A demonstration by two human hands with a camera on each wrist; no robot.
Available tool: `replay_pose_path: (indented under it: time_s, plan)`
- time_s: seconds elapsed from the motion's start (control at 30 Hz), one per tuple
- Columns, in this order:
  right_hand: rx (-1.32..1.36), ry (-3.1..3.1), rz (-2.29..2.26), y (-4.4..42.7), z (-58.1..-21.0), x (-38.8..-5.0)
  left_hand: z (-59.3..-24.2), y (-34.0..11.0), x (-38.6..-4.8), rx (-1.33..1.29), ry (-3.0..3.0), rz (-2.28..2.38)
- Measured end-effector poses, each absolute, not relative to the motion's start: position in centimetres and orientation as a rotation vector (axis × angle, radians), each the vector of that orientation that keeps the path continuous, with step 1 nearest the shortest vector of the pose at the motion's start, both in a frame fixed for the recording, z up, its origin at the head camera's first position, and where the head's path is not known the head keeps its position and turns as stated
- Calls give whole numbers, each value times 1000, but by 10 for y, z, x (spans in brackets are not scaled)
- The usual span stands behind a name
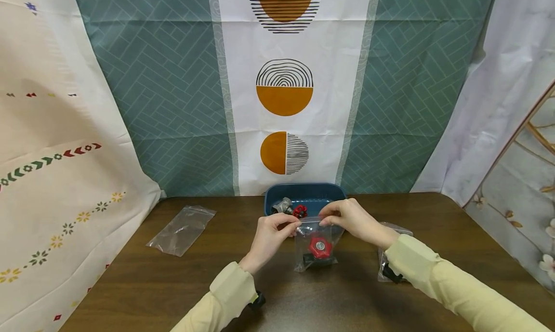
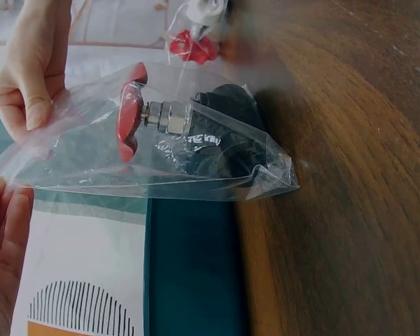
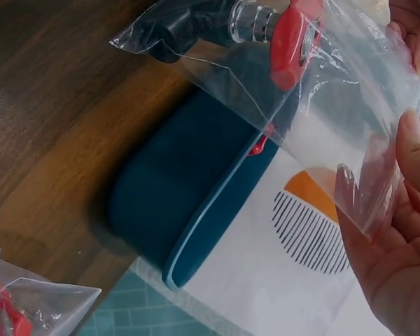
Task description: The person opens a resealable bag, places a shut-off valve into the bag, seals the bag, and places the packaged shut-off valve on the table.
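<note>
A clear zip bag (image 1: 303, 247) hangs upright between both hands, its bottom at the table. Inside it is a valve with a red handwheel (image 1: 320, 246) and a black body (image 2: 227, 133). The left hand (image 1: 272, 235) pinches the bag's top left corner between thumb and fingers. At the top right corner, the right hand (image 1: 352, 219) pinches the bag's edge. In the right wrist view the right hand (image 3: 399, 245) has its thumb and fingers on the clear plastic.
Behind the bag stands a blue bin (image 1: 305, 191) holding a metal valve (image 1: 284, 205) and a red handwheel (image 1: 300, 210). An empty clear bag (image 1: 184, 230) lies at the left. Another bag with a black part (image 1: 392, 274) lies at the right, partly under the right forearm.
</note>
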State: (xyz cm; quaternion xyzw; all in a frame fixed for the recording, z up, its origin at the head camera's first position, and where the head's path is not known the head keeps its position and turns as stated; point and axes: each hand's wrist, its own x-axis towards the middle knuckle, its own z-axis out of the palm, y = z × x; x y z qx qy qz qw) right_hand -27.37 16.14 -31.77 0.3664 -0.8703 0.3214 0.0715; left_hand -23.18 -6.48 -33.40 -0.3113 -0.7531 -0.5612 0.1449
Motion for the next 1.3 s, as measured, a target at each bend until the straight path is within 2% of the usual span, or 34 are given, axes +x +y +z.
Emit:
replay_pose_path:
  time_s: [0.83,1.07,1.3]
  plan:
    - [1209,-2370,799,169,-329,-271,-340,-66,-232,-899,-2150,-1639]
    - [1207,-2403,876,170,-327,-271,-340,-68,-232,-903,-2142,-1640]
    - [1087,-2537,1070,174,-328,-272,-342,-69,-234,-902,-2120,-1659]
